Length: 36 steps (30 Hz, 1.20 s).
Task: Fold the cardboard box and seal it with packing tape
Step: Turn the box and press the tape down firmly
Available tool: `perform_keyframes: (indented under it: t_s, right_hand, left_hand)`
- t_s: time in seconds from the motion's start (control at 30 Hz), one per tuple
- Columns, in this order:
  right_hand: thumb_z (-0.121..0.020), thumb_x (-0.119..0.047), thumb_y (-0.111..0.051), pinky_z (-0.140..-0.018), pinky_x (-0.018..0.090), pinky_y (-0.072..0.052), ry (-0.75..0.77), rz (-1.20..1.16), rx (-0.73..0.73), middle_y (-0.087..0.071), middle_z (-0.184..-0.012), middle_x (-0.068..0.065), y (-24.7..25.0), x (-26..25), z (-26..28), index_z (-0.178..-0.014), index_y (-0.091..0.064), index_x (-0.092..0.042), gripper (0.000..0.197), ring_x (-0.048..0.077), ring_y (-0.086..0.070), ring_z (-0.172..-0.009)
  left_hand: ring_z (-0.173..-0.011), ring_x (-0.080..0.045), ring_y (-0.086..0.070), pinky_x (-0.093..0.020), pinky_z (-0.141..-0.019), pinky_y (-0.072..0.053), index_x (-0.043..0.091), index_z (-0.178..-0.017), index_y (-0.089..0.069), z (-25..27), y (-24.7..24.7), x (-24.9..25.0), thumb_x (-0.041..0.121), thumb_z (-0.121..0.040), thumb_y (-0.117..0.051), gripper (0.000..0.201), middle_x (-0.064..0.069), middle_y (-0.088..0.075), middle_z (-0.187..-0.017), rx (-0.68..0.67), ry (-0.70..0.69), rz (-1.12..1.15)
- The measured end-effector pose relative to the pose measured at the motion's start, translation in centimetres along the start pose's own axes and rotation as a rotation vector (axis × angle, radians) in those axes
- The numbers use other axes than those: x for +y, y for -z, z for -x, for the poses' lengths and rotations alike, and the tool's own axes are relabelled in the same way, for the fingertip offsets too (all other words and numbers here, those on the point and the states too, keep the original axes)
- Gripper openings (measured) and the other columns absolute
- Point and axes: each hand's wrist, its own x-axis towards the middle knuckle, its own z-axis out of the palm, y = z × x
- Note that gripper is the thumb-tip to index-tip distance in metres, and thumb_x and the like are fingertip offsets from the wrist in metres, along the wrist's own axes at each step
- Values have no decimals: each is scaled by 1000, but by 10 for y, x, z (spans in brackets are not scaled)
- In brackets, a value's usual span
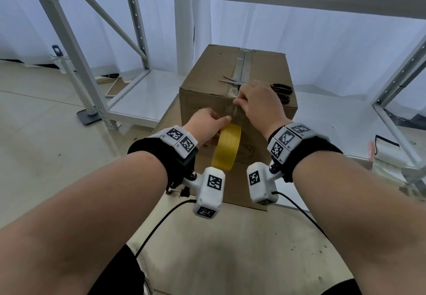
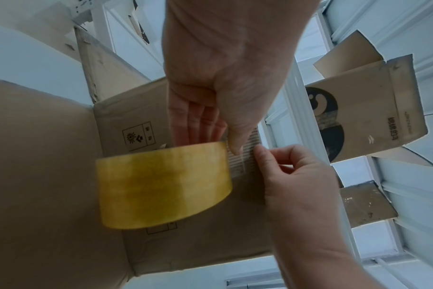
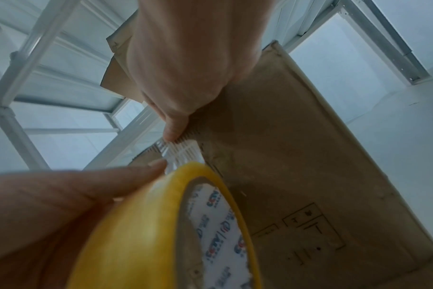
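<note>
We see a brown cardboard box point(image 1: 232, 101) standing upright on flattened cardboard point(image 1: 230, 248) spread over the floor, directly in front of us. Its top flaps are closed, and a strip of clear tape point(image 1: 242, 64) runs along the centre seam from the far edge toward the near one. The near face carries printed handling symbols and shows some creasing near the top edge.

A pair of black-handled scissors point(image 1: 265, 86) lies across the top of the box, just behind our right hand. White metal shelving point(image 1: 129, 41) stands to the left and behind, and another frame rises on the right; the floor on both sides of the box is open between them.

Our left hand point(image 1: 205, 122) holds the yellow tape roll point(image 1: 227, 146) against the near face, fingers through its core and the thumb lying on the outer rim, so this grip is closed on the roll. A short length of tape stretches from the roll up to the top edge. Our right hand point(image 1: 258, 101) has curled fingers, with the thumb pressing that tape down at the near top edge of the box.
</note>
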Motion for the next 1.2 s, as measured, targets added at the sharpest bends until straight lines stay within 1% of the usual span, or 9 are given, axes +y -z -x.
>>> perform_keyframes:
  t_s: [0.1,0.17,0.23,0.3,0.5,0.6,0.73,1.0,1.2]
  right_hand:
    - [-89,-32,-63,-95,35,-37,53,94,-11,-53,-112,8,-8,0,7,-108,-52,-9,32,25,-47,-106]
    - [-86,-31,-65,-96,37,-36,49,109,-2,-50,-118,11,-12,1,11,-112,-50,-8,38,28,-45,-109]
    - [-85,-31,-66,-97,38,-35,45,123,0,-50,-120,11,-15,1,10,-115,-51,-9,41,28,-45,-110]
    - [-85,-30,-67,-97,37,-37,67,126,-1,-53,-118,11,-13,2,8,-116,-54,-9,39,28,-47,-109]
    - [-92,-25,-59,-87,33,-41,90,-10,22,-62,-100,8,-4,8,-2,-102,-69,-6,23,24,-52,-98]
    - [-91,-23,-61,-91,36,-40,123,50,44,-60,-107,11,-11,10,4,-108,-63,-5,25,27,-52,-101]
    - [-83,-29,-68,-97,39,-38,107,140,-9,-51,-119,12,-21,11,11,-117,-53,-7,43,29,-47,-110]
    - [-90,-20,-61,-87,35,-42,161,88,5,-62,-104,11,-5,10,2,-103,-65,-4,20,27,-54,-102]
    - [-84,-29,-67,-95,38,-38,103,139,1,-53,-117,10,-13,8,7,-114,-55,-9,38,28,-48,-108]
  left_hand:
    - [-83,-17,-61,-31,-75,-51,9,-105,-58,-4,8,3,36,-91,-58,31,-1,-61,-92,201,-239,-274]
    - [-100,-18,-52,-31,-89,-43,14,-108,-56,-8,15,9,33,-90,-59,26,-2,-55,-106,390,-448,-449]
    - [-118,-22,-43,-37,-101,-31,19,-118,-54,-17,18,13,34,-90,-58,32,-2,-49,-123,387,-577,-652]
    - [-122,-23,-41,-41,-104,-29,21,-123,-54,-27,19,13,33,-90,-57,35,-2,-49,-129,268,-639,-748]
    - [-111,-23,-48,-39,-96,-35,20,-115,-58,-43,20,9,36,-89,-59,30,-2,-54,-117,258,-728,-727]
    - [-113,-23,-46,-39,-98,-32,22,-119,-55,-45,19,3,38,-88,-59,36,-1,-52,-121,278,-760,-766]
    - [-117,-25,-43,-41,-99,-30,21,-121,-51,-47,14,1,41,-83,-63,44,-1,-49,-125,290,-759,-864]
    - [-106,-28,-49,-38,-88,-36,13,-107,-59,-46,23,12,34,-92,-53,26,-5,-56,-113,245,-824,-862]
    - [-109,-26,-45,-38,-94,-34,13,-112,-55,-43,17,8,36,-86,-61,35,-7,-50,-116,269,-789,-843]
